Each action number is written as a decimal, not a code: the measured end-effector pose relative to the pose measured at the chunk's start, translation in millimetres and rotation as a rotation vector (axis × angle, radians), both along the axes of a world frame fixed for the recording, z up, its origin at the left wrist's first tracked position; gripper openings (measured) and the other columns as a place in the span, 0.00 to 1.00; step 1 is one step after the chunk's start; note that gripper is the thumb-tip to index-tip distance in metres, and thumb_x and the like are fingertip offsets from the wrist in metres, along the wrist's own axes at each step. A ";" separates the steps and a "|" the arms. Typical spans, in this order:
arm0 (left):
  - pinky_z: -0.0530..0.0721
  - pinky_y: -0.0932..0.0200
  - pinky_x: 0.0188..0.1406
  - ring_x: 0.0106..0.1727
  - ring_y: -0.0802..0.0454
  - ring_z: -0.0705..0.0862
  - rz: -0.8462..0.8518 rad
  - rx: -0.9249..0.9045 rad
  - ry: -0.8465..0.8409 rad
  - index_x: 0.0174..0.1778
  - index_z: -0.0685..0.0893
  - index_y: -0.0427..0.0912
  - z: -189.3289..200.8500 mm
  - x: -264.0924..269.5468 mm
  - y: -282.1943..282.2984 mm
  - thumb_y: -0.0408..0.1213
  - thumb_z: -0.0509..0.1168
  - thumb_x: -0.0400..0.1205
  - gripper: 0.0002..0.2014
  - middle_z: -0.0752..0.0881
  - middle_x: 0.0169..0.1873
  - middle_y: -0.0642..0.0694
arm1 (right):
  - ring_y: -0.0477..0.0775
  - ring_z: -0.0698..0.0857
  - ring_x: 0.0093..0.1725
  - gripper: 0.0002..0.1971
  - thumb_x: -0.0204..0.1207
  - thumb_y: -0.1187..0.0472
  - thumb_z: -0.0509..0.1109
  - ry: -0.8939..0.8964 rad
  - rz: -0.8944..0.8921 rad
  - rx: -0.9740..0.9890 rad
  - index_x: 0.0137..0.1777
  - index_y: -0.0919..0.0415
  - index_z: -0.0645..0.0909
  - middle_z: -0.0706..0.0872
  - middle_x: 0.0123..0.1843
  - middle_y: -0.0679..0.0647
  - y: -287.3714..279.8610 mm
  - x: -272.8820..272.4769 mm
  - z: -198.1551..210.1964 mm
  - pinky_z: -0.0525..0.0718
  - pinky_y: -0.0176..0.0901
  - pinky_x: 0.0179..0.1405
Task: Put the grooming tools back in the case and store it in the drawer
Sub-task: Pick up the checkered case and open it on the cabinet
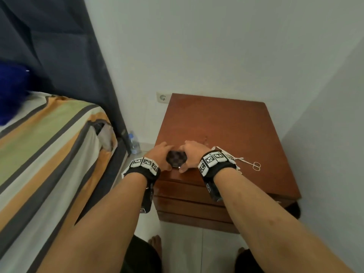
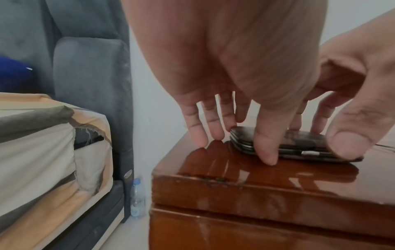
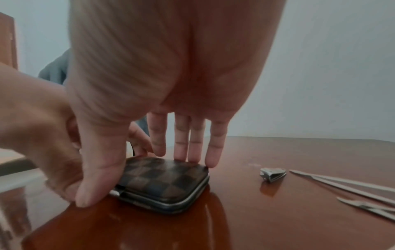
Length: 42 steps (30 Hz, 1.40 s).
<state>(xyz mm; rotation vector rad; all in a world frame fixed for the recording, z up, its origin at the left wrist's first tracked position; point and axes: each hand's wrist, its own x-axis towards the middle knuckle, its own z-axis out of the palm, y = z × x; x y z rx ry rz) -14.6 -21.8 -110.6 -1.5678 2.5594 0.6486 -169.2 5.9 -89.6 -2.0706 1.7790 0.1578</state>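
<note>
Hands: left hand point(image 1: 160, 154), right hand point(image 1: 194, 152) grip closed case point(image 1: 176, 159) on nightstand point(image 1: 236, 123).

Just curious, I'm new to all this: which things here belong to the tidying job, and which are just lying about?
Belong to the job:
case, held by left hand and right hand
scissors
nail clipper
nightstand with drawers

Just lying about:
water bottle
bed
wall socket

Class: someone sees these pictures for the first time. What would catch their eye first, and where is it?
Both hands meet on the small checkered case, closed and flat at the front left of the wooden nightstand: left hand and right hand hold its ends. To its right lie loose metal tools: a nail clipper and scissors.
</note>
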 end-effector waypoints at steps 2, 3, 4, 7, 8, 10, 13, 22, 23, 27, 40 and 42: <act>0.78 0.50 0.57 0.60 0.42 0.79 0.002 -0.016 -0.004 0.74 0.75 0.42 -1.9 0.1 0.9 0.42 0.78 0.67 0.38 0.75 0.61 0.43 | 0.63 0.82 0.63 0.31 0.62 0.45 0.84 0.026 0.029 -0.020 0.65 0.53 0.83 0.79 0.61 0.56 -0.7 -0.6 -2.8 0.84 0.56 0.56; 0.78 0.51 0.55 0.58 0.43 0.79 0.007 -0.023 -0.004 0.72 0.77 0.42 -3.4 0.5 1.3 0.43 0.78 0.67 0.36 0.76 0.60 0.43 | 0.63 0.81 0.65 0.31 0.62 0.45 0.83 0.042 0.039 -0.028 0.66 0.53 0.82 0.79 0.64 0.56 -1.2 -0.9 -3.8 0.83 0.56 0.56; 0.78 0.51 0.55 0.58 0.43 0.79 0.013 -0.029 -0.003 0.70 0.78 0.42 -5.0 1.0 1.8 0.44 0.79 0.66 0.35 0.76 0.59 0.43 | 0.63 0.81 0.66 0.32 0.63 0.45 0.83 0.055 0.048 -0.039 0.67 0.52 0.82 0.79 0.66 0.56 -1.5 -1.0 -4.6 0.83 0.56 0.57; 0.78 0.52 0.54 0.57 0.43 0.79 0.031 -0.031 0.022 0.68 0.79 0.42 -9.5 1.3 -1.0 0.43 0.80 0.64 0.35 0.77 0.59 0.43 | 0.63 0.82 0.64 0.30 0.64 0.44 0.81 0.089 0.084 -0.078 0.66 0.53 0.83 0.80 0.68 0.58 -0.6 -0.8 -7.7 0.84 0.56 0.58; 0.77 0.54 0.52 0.57 0.44 0.79 0.031 -0.026 0.023 0.67 0.80 0.43 -9.7 0.6 -2.8 0.43 0.80 0.64 0.35 0.77 0.58 0.43 | 0.62 0.82 0.63 0.29 0.64 0.44 0.80 0.098 0.090 -0.095 0.65 0.53 0.83 0.81 0.68 0.58 0.8 -0.7 -9.4 0.84 0.55 0.57; 0.76 0.56 0.49 0.56 0.43 0.80 0.034 -0.009 0.030 0.66 0.80 0.44 -11.0 -0.2 -7.5 0.42 0.81 0.62 0.34 0.78 0.57 0.44 | 0.62 0.83 0.62 0.28 0.65 0.43 0.79 0.104 0.089 -0.131 0.63 0.54 0.84 0.82 0.66 0.58 3.3 0.3 -13.1 0.84 0.53 0.57; 0.78 0.55 0.53 0.56 0.42 0.81 0.062 0.011 0.065 0.66 0.81 0.44 -15.2 0.8 -12.5 0.41 0.83 0.61 0.36 0.79 0.58 0.42 | 0.62 0.84 0.58 0.28 0.64 0.41 0.79 0.111 0.096 -0.188 0.61 0.55 0.84 0.84 0.59 0.56 5.3 3.0 -16.4 0.82 0.50 0.51; 0.79 0.51 0.64 0.62 0.45 0.81 0.183 0.058 0.260 0.72 0.77 0.48 -31.6 8.6 -6.1 0.38 0.83 0.59 0.43 0.79 0.65 0.45 | 0.60 0.82 0.51 0.29 0.66 0.39 0.74 0.164 0.179 -0.313 0.61 0.58 0.82 0.82 0.52 0.55 5.0 3.7 -26.9 0.72 0.46 0.42; 0.79 0.51 0.65 0.62 0.45 0.81 0.198 0.069 0.285 0.72 0.78 0.49 -32.8 9.5 -5.4 0.37 0.83 0.58 0.43 0.80 0.65 0.45 | 0.60 0.83 0.50 0.28 0.66 0.38 0.74 0.162 0.181 -0.302 0.59 0.57 0.82 0.81 0.50 0.54 4.3 3.9 -25.4 0.73 0.47 0.42; 0.79 0.49 0.66 0.63 0.45 0.82 0.249 0.109 0.385 0.72 0.78 0.47 -37.2 12.4 -4.2 0.34 0.84 0.58 0.44 0.82 0.64 0.46 | 0.59 0.84 0.41 0.21 0.65 0.37 0.73 0.092 0.100 -0.229 0.48 0.54 0.84 0.83 0.39 0.51 0.6 -1.4 -18.0 0.77 0.45 0.37; 0.78 0.45 0.68 0.59 0.49 0.83 0.311 0.229 0.556 0.72 0.75 0.47 -44.5 18.3 -9.8 0.32 0.81 0.65 0.39 0.84 0.57 0.52 | 0.49 0.87 0.50 0.07 0.78 0.55 0.73 -0.355 -0.186 -0.262 0.49 0.52 0.93 0.93 0.49 0.50 -29.1 -26.2 1.3 0.84 0.44 0.51; 0.79 0.45 0.67 0.58 0.50 0.84 0.313 0.189 0.501 0.69 0.80 0.47 -46.0 21.7 -13.4 0.33 0.81 0.66 0.34 0.86 0.60 0.51 | 0.49 0.86 0.49 0.07 0.79 0.55 0.73 -0.340 -0.228 -0.277 0.49 0.53 0.93 0.93 0.50 0.51 -35.4 -28.9 -0.5 0.84 0.45 0.53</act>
